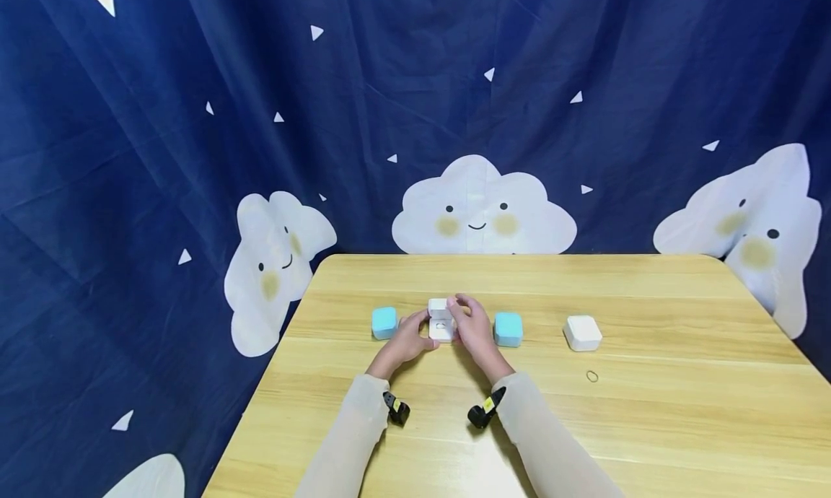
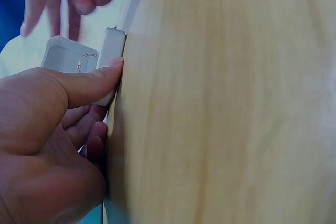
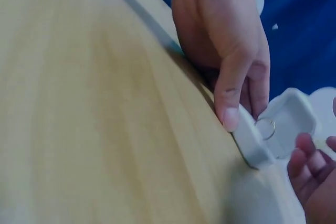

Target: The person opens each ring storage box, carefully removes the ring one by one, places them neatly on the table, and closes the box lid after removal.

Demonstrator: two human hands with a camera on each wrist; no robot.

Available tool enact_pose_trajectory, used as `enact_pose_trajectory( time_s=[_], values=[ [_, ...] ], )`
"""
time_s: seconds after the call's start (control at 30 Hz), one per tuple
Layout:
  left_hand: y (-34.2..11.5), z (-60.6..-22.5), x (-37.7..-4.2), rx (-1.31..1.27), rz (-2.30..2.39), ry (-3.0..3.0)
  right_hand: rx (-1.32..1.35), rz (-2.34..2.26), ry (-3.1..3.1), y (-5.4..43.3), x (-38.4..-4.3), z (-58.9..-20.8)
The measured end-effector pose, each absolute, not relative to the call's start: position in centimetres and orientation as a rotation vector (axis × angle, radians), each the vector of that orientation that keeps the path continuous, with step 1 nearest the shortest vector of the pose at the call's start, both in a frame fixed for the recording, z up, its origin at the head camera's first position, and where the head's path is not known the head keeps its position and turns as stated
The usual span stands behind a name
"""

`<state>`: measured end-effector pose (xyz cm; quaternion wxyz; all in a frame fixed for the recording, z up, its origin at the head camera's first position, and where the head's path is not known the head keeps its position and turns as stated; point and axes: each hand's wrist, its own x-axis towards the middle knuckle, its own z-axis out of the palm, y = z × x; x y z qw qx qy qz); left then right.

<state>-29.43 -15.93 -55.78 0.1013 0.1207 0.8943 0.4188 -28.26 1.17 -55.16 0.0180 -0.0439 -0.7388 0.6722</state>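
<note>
A small white ring box (image 1: 441, 333) stands on the table with its lid (image 1: 438, 307) raised. Inside, a thin ring (image 3: 272, 128) sticks up from the base. My left hand (image 1: 406, 341) holds the base from the left, thumb along its front edge and fingers round the side, as the left wrist view (image 2: 58, 108) confirms. On the other side, my right hand (image 1: 476, 328) hovers beside the box, its fingertips close to the raised lid. Those fingers (image 3: 307, 161) are loosely bent with nothing between them.
Light-blue boxes stand left (image 1: 384, 322) and right (image 1: 508, 329) of the hands. Farther right is a closed white box (image 1: 583, 333), with a loose ring (image 1: 592, 376) lying in front of it. A dark blue curtain (image 1: 363, 123) hangs behind the wooden table (image 1: 682, 411).
</note>
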Motion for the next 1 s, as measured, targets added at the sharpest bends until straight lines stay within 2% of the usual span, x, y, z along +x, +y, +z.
enact_pose_trajectory(
  time_s=[0.27, 0.5, 0.67, 1.0],
  values=[
    [-15.9, -55.8, -29.1, 0.395, 1.211, 2.646, 0.136, 1.477, -2.36, 0.7, -25.5, -54.9],
    [-16.1, -56.0, -29.1, 0.401, 1.216, 2.645, 0.309, 1.061, -2.407, 0.0, -24.8, -55.5],
    [-16.0, -56.0, -29.3, 0.392, 1.251, 2.632, 0.292, 0.979, -2.45, -0.1, -25.0, -55.6],
    [-15.9, -55.7, -29.4, 0.37, 1.261, 2.628, 0.187, 1.102, -2.602, 0.0, -26.1, -56.1]
  ],
)
